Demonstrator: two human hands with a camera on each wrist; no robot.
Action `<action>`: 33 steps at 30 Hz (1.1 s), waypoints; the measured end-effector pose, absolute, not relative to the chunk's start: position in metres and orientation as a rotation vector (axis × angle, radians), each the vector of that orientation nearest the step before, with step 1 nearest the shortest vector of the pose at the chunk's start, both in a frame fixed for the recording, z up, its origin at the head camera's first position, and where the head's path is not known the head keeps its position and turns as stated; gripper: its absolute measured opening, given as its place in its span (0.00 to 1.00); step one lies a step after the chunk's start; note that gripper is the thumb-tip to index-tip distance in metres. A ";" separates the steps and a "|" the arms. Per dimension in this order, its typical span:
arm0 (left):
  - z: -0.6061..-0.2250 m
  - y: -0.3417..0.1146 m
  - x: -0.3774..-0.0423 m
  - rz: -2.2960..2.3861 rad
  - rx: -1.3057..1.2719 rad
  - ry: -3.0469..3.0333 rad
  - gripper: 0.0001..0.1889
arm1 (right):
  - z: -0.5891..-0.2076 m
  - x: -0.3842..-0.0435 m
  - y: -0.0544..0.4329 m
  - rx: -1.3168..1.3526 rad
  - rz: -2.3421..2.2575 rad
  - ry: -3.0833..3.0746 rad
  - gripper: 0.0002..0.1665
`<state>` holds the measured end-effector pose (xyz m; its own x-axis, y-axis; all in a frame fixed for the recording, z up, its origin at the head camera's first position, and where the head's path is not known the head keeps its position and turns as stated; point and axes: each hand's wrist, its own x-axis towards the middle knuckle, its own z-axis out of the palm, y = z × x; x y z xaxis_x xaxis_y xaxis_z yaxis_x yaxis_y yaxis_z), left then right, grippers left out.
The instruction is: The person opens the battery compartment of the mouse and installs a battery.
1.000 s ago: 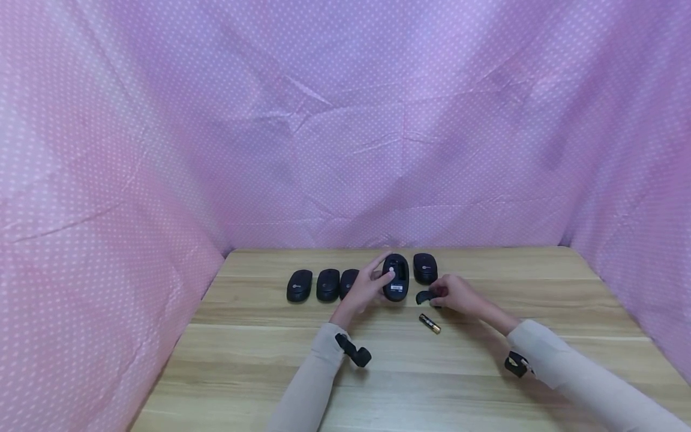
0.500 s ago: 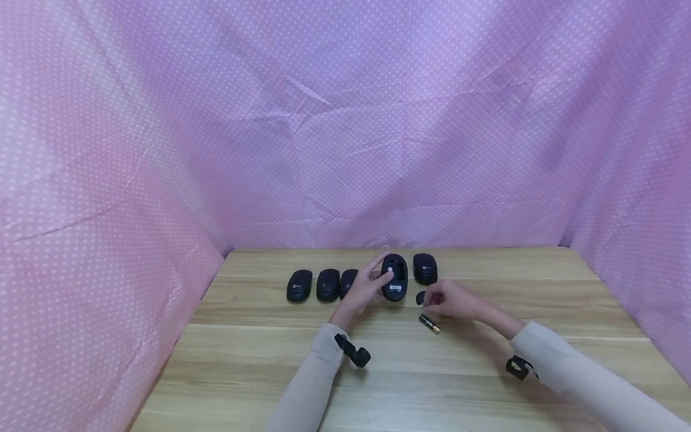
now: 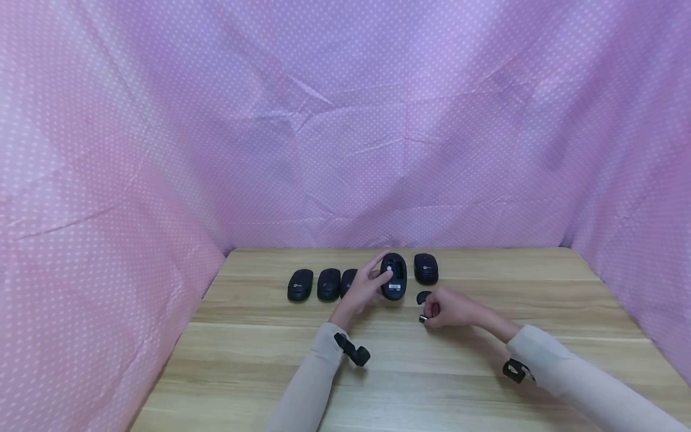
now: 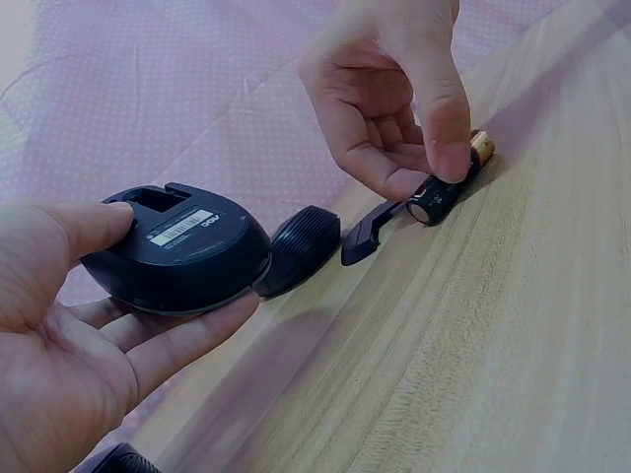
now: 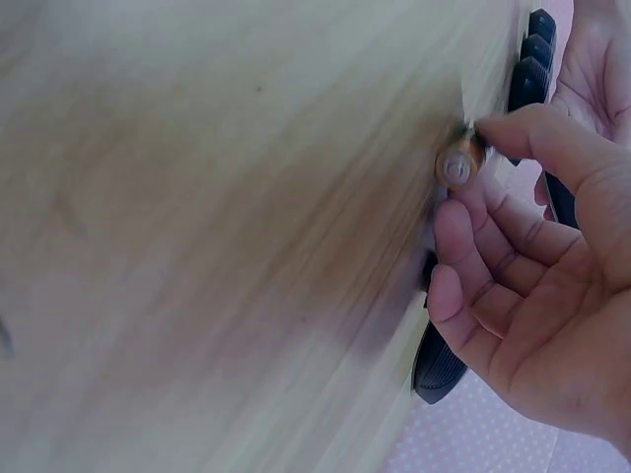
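Note:
My left hand (image 3: 363, 292) holds a black computer mouse (image 3: 393, 277) underside up, thumb on its base and fingers beneath. In the left wrist view an uncovered battery slot (image 4: 158, 200) and a white label show on that mouse (image 4: 182, 246). My right hand (image 3: 452, 307) pinches a black and gold battery (image 4: 452, 179) between thumb and fingers, low over the wooden table. The battery's gold end (image 5: 456, 168) faces the right wrist camera. Just behind the right fingers lies a black curved battery cover (image 3: 423, 297) on the table.
Another black mouse (image 3: 426, 268) stands upright beyond the cover. Several more mice, among them the leftmost mouse (image 3: 300, 285) and its neighbour (image 3: 328, 284), line up left of my left hand, which partly hides one. A pink dotted cloth (image 3: 345, 150) hangs behind the table (image 3: 259, 372).
My right hand has let go of the battery cover, come slightly nearer to me, and taken hold of the battery. My left hand keeps the mouse almost still.

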<state>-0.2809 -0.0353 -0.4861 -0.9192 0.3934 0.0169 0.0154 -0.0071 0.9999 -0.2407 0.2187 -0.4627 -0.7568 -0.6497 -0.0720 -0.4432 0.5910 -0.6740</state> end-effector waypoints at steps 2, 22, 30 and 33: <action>-0.486 -0.035 -0.281 2.005 0.424 2.004 0.30 | -0.461 -0.240 0.217 -0.887 -0.939 2.514 0.06; -0.487 -0.035 -0.282 2.020 0.423 1.974 0.31 | -0.454 -0.257 0.216 -0.833 -1.270 2.420 0.08; -0.487 -0.035 -0.281 2.009 0.429 1.997 0.32 | -0.448 -0.262 0.214 -0.837 -1.408 2.472 0.11; -0.488 -0.035 -0.281 2.010 0.428 1.990 0.32 | -0.446 -0.263 0.213 -0.852 -1.441 2.509 0.11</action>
